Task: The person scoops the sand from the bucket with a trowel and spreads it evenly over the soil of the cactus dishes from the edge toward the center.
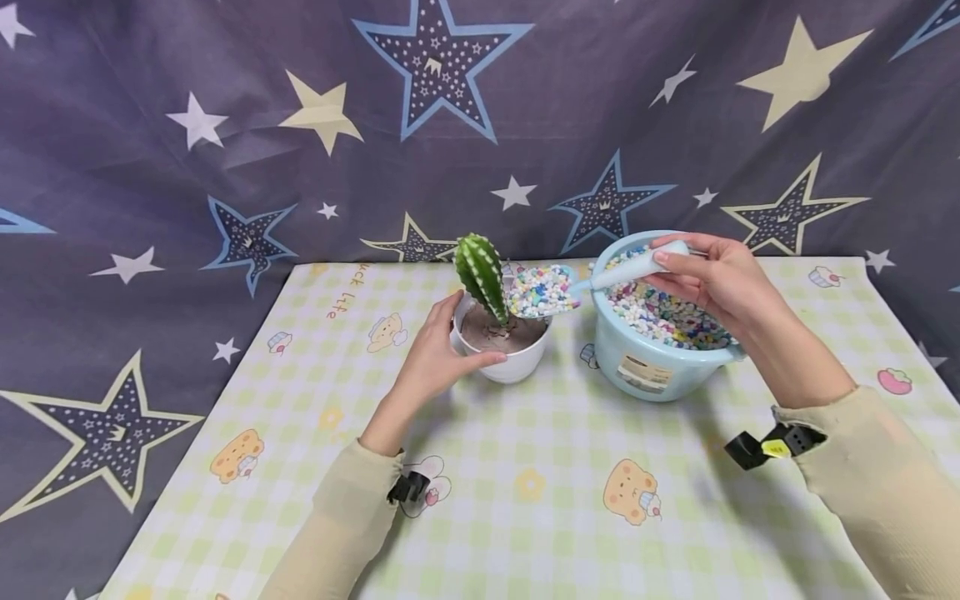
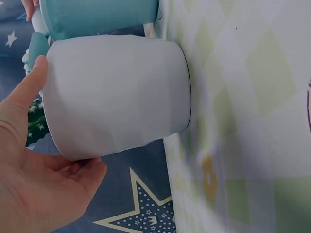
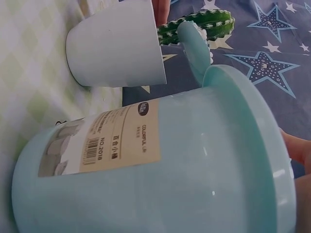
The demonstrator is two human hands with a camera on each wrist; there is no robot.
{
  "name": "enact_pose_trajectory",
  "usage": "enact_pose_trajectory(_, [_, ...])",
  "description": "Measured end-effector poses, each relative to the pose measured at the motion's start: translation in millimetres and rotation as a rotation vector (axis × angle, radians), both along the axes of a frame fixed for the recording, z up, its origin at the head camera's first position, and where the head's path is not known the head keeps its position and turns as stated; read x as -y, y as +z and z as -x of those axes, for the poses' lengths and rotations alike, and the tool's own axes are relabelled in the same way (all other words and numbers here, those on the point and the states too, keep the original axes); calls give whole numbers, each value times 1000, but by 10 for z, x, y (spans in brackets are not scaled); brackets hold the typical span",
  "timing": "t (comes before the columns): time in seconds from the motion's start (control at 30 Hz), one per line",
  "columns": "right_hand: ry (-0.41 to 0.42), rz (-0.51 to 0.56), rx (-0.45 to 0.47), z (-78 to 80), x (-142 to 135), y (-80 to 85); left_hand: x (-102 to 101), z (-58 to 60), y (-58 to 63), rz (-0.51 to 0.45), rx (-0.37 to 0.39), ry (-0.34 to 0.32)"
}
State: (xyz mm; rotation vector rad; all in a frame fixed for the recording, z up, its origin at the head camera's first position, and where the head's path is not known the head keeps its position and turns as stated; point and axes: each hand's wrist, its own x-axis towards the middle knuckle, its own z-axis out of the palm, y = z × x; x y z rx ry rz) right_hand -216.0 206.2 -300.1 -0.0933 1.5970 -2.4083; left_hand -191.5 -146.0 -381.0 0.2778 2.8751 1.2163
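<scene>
A green cactus (image 1: 482, 275) stands in a white flower pot (image 1: 512, 367) filled with brown soil (image 1: 491, 335). My left hand (image 1: 437, 348) holds the pot at its left side, thumb along the front near the rim and fingers behind. In my right hand (image 1: 722, 273) is the handle of a light blue shovel (image 1: 633, 267), gripped between thumb and fingers. Its blade, heaped with multicoloured pebbles (image 1: 542, 292), is over the pot's right rim beside the cactus. The left wrist view shows the pot wall (image 2: 116, 97) with fingers curled at the rim.
To the right of the pot stands a light blue bucket (image 1: 652, 375) of multicoloured pebbles (image 1: 667, 321), with a label (image 3: 104, 141) on its side. A green checked cloth (image 1: 525, 533) covers the table. Behind hangs a dark curtain (image 1: 480, 175) with stars.
</scene>
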Motion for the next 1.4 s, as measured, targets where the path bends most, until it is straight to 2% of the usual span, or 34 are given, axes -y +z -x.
enact_pose_trajectory(0.33, [-31, -94, -2, -3, 56, 45, -4, 9, 15, 12, 3, 10])
enact_pose_trajectory(0.77, [-42, -130, -4, 5, 81, 78, -17, 15, 52, 22, 0, 13])
enact_pose_trajectory(1.2, [-38, -149, 8, -4, 93, 82, 34, 52, 63, 29, 52, -42])
enact_pose_trajectory(1.4, [-46, -156, 1, -11, 94, 83, 36, 53, 46, 33, 54, -34])
